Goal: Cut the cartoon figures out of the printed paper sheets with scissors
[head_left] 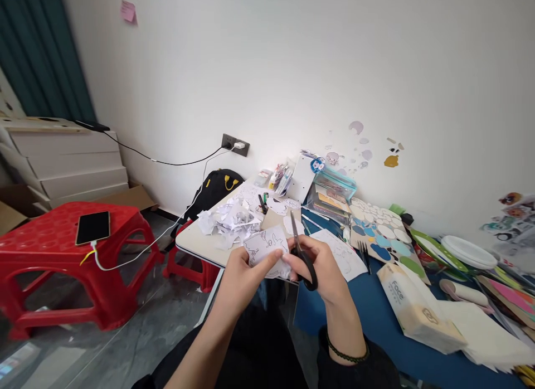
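Note:
A small white sheet of paper (265, 245) with black line drawings is pinched in my left hand (244, 277), the thumb lying across its lower right part. My right hand (321, 266) grips a pair of black-handled scissors (308, 269), whose blades point up and away from me beside the paper's right edge. My right fingertips meet the paper's edge near my left thumb. How far the blades are apart is hard to make out. Beyond the paper, a heap of white paper scraps (234, 219) covers the table's left part. Another drawn sheet (340, 252) lies to the right of the scissors.
A tissue pack (418, 305) sits on the blue mat (368, 316) at right, near a fork (364, 255) and a sticker sheet (382, 233). A clear pouch (332, 197) stands at the back. On the left, a red stool (67, 233) bears a charging phone (92, 227).

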The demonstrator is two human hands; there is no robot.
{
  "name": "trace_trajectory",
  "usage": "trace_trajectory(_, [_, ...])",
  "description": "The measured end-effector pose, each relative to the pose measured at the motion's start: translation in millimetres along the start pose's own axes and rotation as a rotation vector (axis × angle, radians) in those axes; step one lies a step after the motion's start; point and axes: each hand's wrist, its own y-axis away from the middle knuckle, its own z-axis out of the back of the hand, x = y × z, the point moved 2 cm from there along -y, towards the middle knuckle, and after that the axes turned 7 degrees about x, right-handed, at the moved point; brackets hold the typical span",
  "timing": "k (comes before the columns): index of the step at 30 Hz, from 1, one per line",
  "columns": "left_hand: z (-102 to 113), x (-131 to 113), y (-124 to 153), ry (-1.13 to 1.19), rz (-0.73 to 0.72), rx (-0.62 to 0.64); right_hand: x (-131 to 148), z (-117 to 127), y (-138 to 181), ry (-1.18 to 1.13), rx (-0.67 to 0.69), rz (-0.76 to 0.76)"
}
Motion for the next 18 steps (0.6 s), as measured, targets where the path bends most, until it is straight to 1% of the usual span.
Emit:
trace_trajectory(3, [-4.6, -0.7, 5.1, 0.075, 0.035, 0.03, -2.6, 2.2, 23.5, 0.027, -0.017, 0.043])
trace_trajectory(7, [-10.3, -1.6, 9.7, 0.092, 0.05, 0.068, -6.9, 0.8, 46.4, 0.064, 0.117, 0.033])
trace_trajectory(14, [-17.5, -2.6, 12.5, 0.048, 0.011, 0.1, -6.8, -1.8, 53.6, 0.022, 0.136, 0.017])
trace_trajectory(18, [-18.9, -4.2, 14.4, 0.035, 0.008, 0.108, -7.2, -3.8, 53.8, 0.031, 0.111, 0.031])
